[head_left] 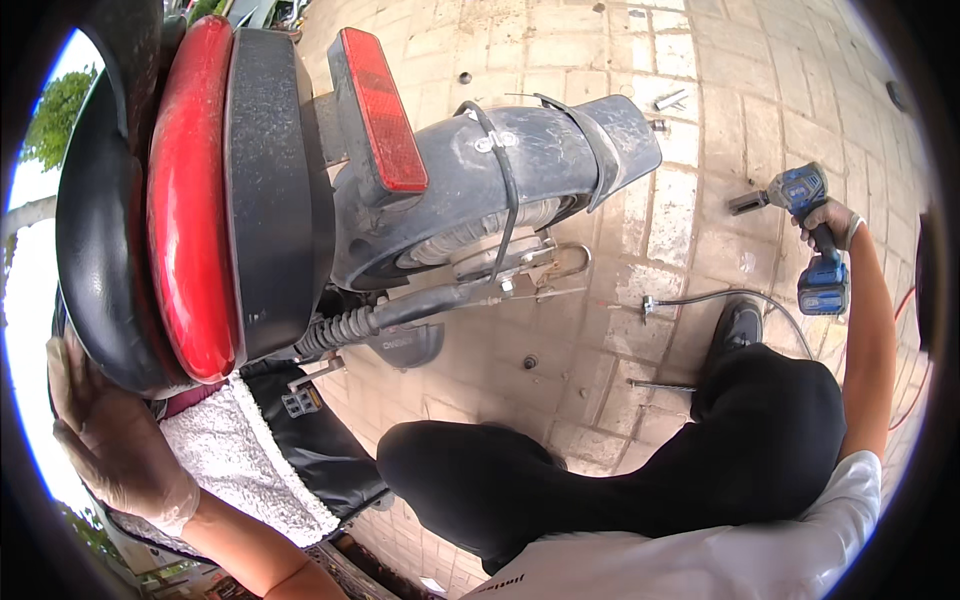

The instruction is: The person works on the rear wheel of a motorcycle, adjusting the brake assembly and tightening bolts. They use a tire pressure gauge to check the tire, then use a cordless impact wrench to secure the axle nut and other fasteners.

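Note:
My right hand (828, 222), in a thin glove, grips the handle of a blue and black cordless impact wrench (803, 188). A dark socket on its nose points left, and the battery hangs below my hand. My left hand (125, 450), also gloved, is beside the black seat (100, 240) of a scooter at the far left. Its fingers are stretched out along the seat's edge, thumb apart; whether they press on it I cannot tell. The scooter's red tail light (190, 200), red reflector (380, 110) and grey rear mudguard (470, 170) stand in front of me.
Around the scooter lies brick paving (560, 400). A black hose (735, 295) with a metal end runs by my shoe (738, 325). A metal rod (662, 385), a small dark nut-like part (530, 362) and a silver piece (670, 100) lie on the ground. White fleece (235, 455) hangs near my left forearm.

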Tool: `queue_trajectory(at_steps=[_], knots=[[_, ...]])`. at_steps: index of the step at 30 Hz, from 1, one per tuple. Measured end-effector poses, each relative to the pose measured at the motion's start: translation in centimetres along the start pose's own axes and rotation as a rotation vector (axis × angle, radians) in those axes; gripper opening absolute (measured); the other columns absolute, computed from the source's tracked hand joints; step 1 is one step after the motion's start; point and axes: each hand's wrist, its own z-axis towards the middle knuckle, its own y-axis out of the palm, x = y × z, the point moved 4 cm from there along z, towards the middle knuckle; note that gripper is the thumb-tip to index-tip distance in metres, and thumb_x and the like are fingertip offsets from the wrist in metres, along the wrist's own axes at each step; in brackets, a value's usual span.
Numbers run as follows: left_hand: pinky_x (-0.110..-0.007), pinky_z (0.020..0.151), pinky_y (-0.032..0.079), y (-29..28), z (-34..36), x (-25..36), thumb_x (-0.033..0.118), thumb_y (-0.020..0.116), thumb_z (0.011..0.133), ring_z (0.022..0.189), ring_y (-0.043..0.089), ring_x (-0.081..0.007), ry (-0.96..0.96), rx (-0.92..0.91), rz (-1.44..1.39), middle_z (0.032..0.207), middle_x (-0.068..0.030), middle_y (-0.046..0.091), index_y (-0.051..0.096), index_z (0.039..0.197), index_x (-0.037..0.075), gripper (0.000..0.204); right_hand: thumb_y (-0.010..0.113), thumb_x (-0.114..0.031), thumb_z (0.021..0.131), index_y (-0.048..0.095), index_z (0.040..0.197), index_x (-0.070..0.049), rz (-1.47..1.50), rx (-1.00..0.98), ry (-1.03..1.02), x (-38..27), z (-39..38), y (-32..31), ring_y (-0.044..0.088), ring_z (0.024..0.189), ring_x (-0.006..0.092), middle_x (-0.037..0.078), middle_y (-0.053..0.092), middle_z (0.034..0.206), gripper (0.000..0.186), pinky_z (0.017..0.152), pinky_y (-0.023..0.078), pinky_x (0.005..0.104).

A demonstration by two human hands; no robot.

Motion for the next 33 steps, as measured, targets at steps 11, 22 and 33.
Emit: queue_trajectory(at_steps=[11, 22, 33], knots=[[-0.040, 0.106, 0.040, 7.6, 2.4, -0.5, 0.041, 0.042, 0.097, 0.120, 0.054, -0.0271, -0.321, 0.823, 0.199, 0.133, -0.0158, 0.054, 0.047, 0.136, 0.001, 0.056, 0.068, -0.023, 0.080, 0.061, 0.111, 0.009, -0.873, -0.069, -0.284, -14.3, 9.0, 0.2, 0.065, 0.082, 0.0210, 0.016, 0.067, 0.093, 0.045, 0.076, 0.053, 0.0343], [-0.038, 0.108, 0.037, 7.6, 1.7, 1.9, 0.040, 0.043, 0.096, 0.124, 0.050, -0.0256, -0.402, 0.505, 0.615, 0.137, -0.0146, 0.050, 0.047, 0.135, 0.001, 0.056, 0.065, -0.035, 0.083, 0.067, 0.091, 0.005, -1.635, 0.229, -0.709, -25.0, 20.9, 15.0, 0.065, 0.092, 0.0356, 0.025, 0.066, 0.095, 0.041, 0.082, 0.052, 0.0406], [-0.040, 0.111, 0.032, 7.5, 2.9, 0.5, 0.039, 0.045, 0.095, 0.128, 0.046, -0.0260, -0.457, 0.508, 0.716, 0.139, -0.0151, 0.048, 0.048, 0.135, 0.000, 0.056, 0.062, -0.040, 0.084, 0.067, 0.092, 0.007, -1.650, 0.143, -0.443, -24.4, 23.4, 16.1, 0.066, 0.089, 0.0372, 0.026, 0.066, 0.093, 0.048, 0.081, 0.052, 0.0415]])
